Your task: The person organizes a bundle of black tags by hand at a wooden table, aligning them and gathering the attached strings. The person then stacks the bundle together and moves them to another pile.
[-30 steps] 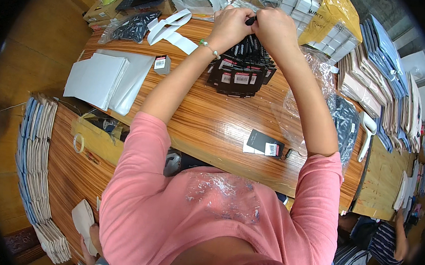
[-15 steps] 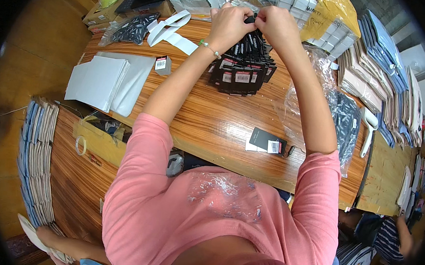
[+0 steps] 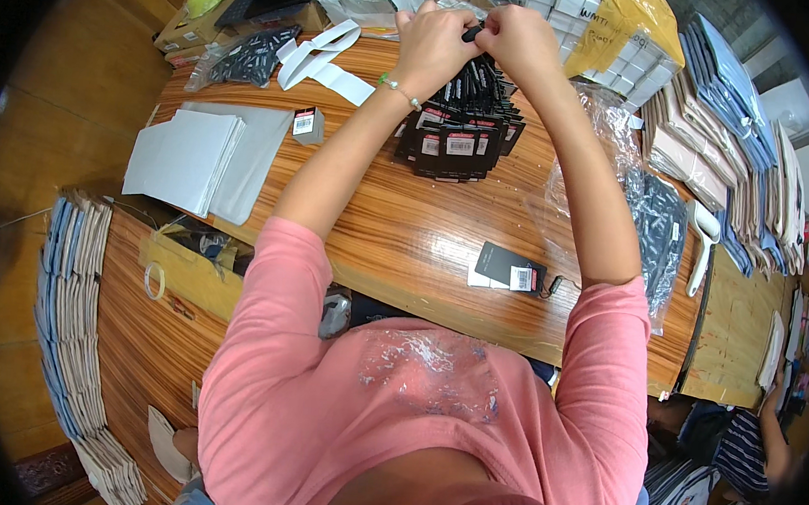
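A thick bunch of black hang tags [image 3: 457, 148] with white barcode stickers lies on the wooden table, its black cords [image 3: 473, 84] running away from me. My left hand [image 3: 433, 43] and my right hand [image 3: 520, 43] meet at the far end of those cords. Both are closed on a small black bundle [image 3: 473, 34], seemingly the gathered cord ends; the fingers partly hide it. A beaded bracelet [image 3: 399, 91] circles my left wrist. Nearer me, a single black hang tag [image 3: 509, 264] with a barcode sticker lies over something white.
White sheets [image 3: 181, 157] and a small stack of labels [image 3: 308, 126] lie left. Clear plastic [image 3: 610, 135], a bag of black tags [image 3: 659, 233] and a white-handled tool [image 3: 702, 245] lie right, beside folded clothes [image 3: 703, 142]. Other people work at lower left and right.
My hands stay together at the cord ends, shifting only slightly. At lower left, another person's hand has moved right with a light flat piece, away from the folded stack.
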Tool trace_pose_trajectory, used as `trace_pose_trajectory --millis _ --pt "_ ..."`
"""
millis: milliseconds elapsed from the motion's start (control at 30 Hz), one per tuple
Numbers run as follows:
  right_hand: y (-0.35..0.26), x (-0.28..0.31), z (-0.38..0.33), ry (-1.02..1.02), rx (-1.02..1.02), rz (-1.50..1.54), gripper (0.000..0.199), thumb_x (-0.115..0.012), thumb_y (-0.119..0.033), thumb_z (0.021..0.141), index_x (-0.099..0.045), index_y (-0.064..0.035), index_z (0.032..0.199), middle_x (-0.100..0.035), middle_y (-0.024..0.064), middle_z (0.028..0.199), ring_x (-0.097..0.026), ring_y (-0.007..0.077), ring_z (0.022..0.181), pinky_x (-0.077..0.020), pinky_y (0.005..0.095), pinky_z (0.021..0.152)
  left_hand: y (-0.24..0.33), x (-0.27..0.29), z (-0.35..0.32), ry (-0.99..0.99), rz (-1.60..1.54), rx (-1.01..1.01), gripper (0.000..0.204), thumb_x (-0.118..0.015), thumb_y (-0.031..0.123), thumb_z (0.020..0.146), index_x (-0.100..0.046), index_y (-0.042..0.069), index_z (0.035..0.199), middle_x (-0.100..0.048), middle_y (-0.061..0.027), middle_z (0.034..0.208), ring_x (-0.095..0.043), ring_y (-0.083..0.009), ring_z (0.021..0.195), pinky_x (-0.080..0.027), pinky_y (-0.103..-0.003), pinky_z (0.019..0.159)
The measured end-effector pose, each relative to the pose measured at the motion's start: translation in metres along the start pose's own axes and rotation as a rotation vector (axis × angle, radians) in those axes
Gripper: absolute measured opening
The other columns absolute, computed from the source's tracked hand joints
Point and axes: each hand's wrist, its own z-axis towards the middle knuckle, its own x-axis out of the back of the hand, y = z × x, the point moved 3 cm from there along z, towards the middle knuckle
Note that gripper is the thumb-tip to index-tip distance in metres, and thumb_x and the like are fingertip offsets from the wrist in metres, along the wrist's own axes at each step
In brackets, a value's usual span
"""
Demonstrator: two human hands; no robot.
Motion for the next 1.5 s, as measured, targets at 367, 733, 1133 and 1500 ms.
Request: trace_pose_trajectory --millis 367,733,1133,1500 --pt "0.050 -0.044 -0.015 -0.493 -0.716 2.028 0.013 -0.047 -0.018 0.081 -0.050 -0.0076 0.074 -0.052 0.0005 0.067 -0.044 0.0103 0.058 -0.0366 0.0262 0.056 -0.005 0.008 0.001 -0.120 -0.093 0.032 0.023 -0.064 0.032 0.068 -0.065 0.015 0.083 -0.062 -0.0018 0.070 -0.056 -0.0188 0.073 -0.036 -0.034 0.068" --pt "0.055 -0.052 -0.026 -0.567 -0.663 2.023 0.014 -0.045 -0.021 0.083 -0.046 -0.0117 0.073 -0.050 -0.0011 0.067 -0.045 0.0106 0.059 -0.0368 0.0249 0.056 -0.040 -0.030 -0.005 -0.376 -1.717 0.565 0.013 -0.056 0.013 0.081 -0.058 0.001 0.087 -0.058 -0.0037 0.085 -0.051 -0.0101 0.078 -0.041 -0.023 0.074" --pt "0.050 -0.041 -0.022 -0.393 -0.681 1.627 0.011 -0.053 -0.023 0.082 -0.053 -0.0132 0.075 -0.051 -0.0067 0.065 -0.044 0.0042 0.057 -0.0336 0.0203 0.052 -0.011 0.016 0.006 -0.041 0.013 -0.132 0.033 -0.055 0.030 0.069 -0.061 0.005 0.089 -0.058 -0.0043 0.094 -0.047 -0.0228 0.096 -0.028 -0.037 0.086" --pt "0.050 -0.041 -0.023 -0.391 -0.654 1.557 0.010 -0.054 -0.024 0.082 -0.054 -0.0138 0.081 -0.051 -0.0069 0.070 -0.044 0.0041 0.062 -0.0335 0.0227 0.058 -0.039 -0.019 -0.008 -0.106 -1.629 0.546 0.018 -0.049 0.020 0.085 -0.056 0.006 0.095 -0.058 -0.0031 0.096 -0.050 -0.0114 0.088 -0.037 -0.028 0.078"
